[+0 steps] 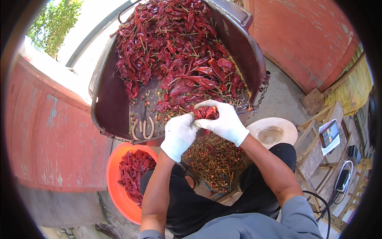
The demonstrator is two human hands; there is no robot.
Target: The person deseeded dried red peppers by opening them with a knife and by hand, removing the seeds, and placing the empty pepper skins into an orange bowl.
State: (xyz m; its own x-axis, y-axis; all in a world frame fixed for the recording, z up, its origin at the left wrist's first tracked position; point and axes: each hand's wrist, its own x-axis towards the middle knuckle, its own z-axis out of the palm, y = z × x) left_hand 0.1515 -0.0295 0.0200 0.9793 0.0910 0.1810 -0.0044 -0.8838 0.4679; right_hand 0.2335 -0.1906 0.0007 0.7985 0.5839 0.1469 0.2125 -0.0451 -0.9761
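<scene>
Both of my hands wear white gloves and meet over the near edge of a dark metal cart bed (243,53). Between them is a dried red chili pepper (209,113), partly covered by the fingers. My right hand (226,124) curls around it, thumb beneath. My left hand (179,133) is closed, its fingertips pinching at the pepper's left end; the exact grip is hidden. Just beyond lies a large heap of dried red chilies (171,47), many with pale stems. Below my hands, between my knees, is a pile of broken-off stems (215,159) with red bits among them.
An orange basin (112,179) holding red chilies (135,171) stands at left. A pale brimmed hat (289,133) lies by my right knee. Wooden frames (310,159) at right carry a handheld keypad device (329,134). A chain (261,97) hangs at the cart's corner.
</scene>
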